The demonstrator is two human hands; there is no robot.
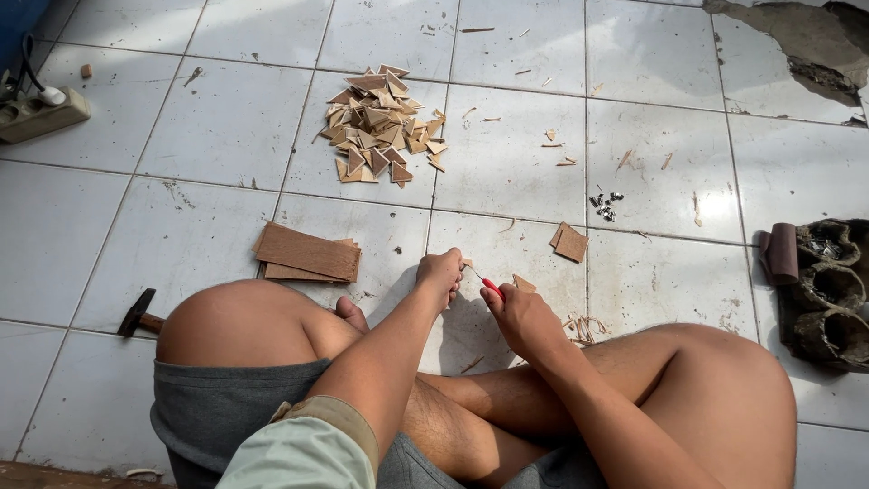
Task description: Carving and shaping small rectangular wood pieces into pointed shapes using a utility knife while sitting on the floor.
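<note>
I sit cross-legged on a white tiled floor. My left hand (pixel 441 272) is closed on a small thin piece of wood, pressed down on the tile in front of me. Just to its right, my right hand (pixel 518 312) grips a small red-handled cutter (pixel 490 286), its tip pointed at the piece under my left hand. A small wood chip (pixel 523 283) lies just beyond my right hand. Thin curled shavings (pixel 587 328) lie to the right of my right wrist.
A pile of small cut wood pieces (pixel 380 127) lies further out. Flat wood boards (pixel 308 254) are stacked at left, small pieces (pixel 569 242) at right. Also here: a hammer (pixel 138 314), small metal bits (pixel 606 206), a power strip (pixel 41 113), a dark compartmented holder (pixel 828 290).
</note>
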